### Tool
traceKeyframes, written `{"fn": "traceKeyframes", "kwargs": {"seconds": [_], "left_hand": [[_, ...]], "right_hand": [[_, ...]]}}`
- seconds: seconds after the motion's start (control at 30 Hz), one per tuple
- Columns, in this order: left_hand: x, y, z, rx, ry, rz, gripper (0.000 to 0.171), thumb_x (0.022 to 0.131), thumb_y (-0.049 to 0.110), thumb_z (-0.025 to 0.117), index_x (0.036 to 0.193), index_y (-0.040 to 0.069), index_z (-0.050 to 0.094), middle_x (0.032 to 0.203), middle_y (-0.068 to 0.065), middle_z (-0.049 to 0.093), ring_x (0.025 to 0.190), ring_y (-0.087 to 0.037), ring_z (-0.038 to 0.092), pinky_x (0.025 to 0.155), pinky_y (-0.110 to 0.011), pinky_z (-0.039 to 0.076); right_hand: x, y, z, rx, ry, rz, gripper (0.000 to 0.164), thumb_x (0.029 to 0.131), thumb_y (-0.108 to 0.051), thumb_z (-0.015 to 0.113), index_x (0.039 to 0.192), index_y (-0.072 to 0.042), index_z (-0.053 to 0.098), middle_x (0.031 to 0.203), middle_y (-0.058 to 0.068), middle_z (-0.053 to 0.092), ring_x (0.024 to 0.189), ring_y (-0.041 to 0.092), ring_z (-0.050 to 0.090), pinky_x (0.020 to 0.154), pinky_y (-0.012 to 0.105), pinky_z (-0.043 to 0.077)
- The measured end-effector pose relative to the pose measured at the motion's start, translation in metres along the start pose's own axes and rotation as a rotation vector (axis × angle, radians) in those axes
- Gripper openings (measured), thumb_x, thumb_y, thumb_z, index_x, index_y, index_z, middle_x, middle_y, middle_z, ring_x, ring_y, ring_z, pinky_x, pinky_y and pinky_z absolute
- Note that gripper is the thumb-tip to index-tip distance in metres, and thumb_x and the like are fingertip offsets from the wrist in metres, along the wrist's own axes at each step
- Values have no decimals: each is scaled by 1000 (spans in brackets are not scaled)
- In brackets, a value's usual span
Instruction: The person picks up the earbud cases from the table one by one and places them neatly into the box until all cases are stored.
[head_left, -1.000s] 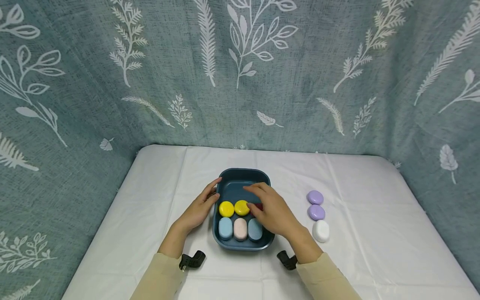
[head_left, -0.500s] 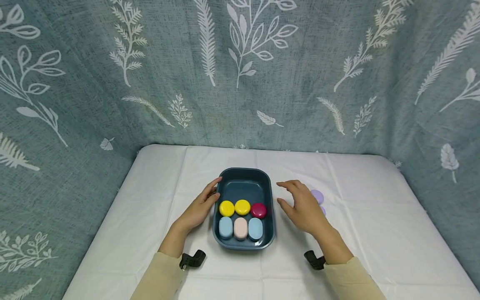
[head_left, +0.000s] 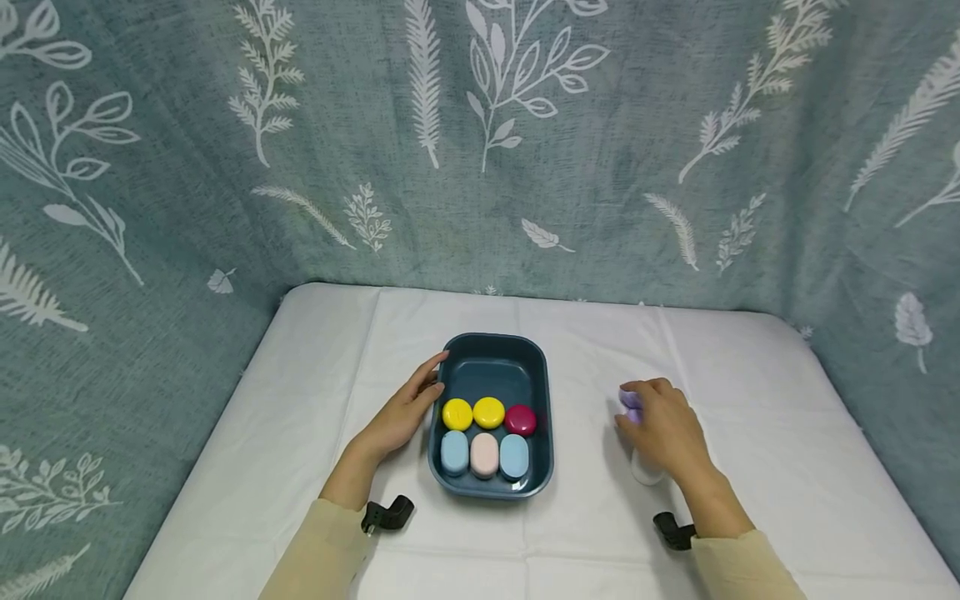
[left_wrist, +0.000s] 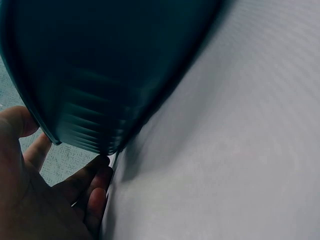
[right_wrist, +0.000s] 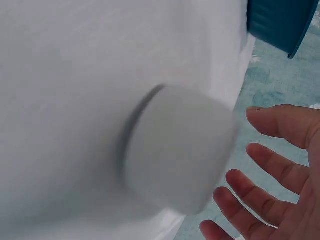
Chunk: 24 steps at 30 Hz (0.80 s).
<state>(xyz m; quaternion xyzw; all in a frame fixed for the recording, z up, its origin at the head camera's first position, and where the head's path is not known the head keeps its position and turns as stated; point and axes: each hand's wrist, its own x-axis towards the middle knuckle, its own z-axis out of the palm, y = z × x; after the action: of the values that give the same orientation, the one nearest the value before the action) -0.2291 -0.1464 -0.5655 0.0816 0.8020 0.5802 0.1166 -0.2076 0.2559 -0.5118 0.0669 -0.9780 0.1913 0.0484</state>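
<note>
My left hand (head_left: pixel 397 421) rests against the left side of a dark blue tray (head_left: pixel 495 371), fingertips at its outer wall. Inside the tray lie two glossy yellow discs (head_left: pixel 489 412) and a dark red one (head_left: pixel 521 420) in a row. In front of them is a row of two light blue oblong pieces (head_left: pixel 454 452) with a pink one (head_left: pixel 484 455) between. My right hand (head_left: pixel 663 429) is over two purple discs (head_left: pixel 630 399) on the right, its thumb and fingers apart and partly hiding them. In the right wrist view, a rounded white piece (right_wrist: pixel 180 150) stands near those fingers.
White cloth (head_left: pixel 585 517) covers the table. A grey-green curtain (head_left: pixel 450 225) with white leaf prints hangs behind and at the sides. Black devices (head_left: pixel 387 513) are strapped to both wrists.
My right hand has left the red disc in the tray and moved right to the purple discs. My left hand stays at the tray. The head view has shifted slightly.
</note>
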Motion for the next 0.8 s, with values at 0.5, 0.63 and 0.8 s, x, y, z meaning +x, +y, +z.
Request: {"fn": "traceKeyframes", "kwargs": {"seconds": [0.5, 0.63, 0.8], "left_hand": [[1, -1, 0, -4, -6, -4, 49, 111, 43, 45, 156, 57, 30, 165, -12, 37, 154, -33, 35, 126, -61, 24], [1, -1, 0, -5, -8, 2, 49, 111, 43, 45, 157, 55, 30, 165, -12, 37, 154, -34, 36, 126, -62, 24], [1, -1, -1, -8, -14, 12, 51, 111, 44, 45, 158, 52, 30, 165, -15, 36, 154, -36, 35, 126, -62, 24]], "right_hand": [[-5, 14, 4, -18, -149, 145, 50, 93, -29, 70, 134, -2, 64, 127, 30, 56, 107, 49, 64, 80, 58, 54], [-6, 15, 4, -15, -154, 142, 50, 93, -30, 70, 134, -1, 64, 126, 29, 57, 108, 49, 64, 82, 59, 53], [-6, 14, 4, -15, -134, 124, 50, 91, -29, 72, 133, 0, 65, 123, 29, 58, 107, 48, 65, 82, 59, 53]]}}
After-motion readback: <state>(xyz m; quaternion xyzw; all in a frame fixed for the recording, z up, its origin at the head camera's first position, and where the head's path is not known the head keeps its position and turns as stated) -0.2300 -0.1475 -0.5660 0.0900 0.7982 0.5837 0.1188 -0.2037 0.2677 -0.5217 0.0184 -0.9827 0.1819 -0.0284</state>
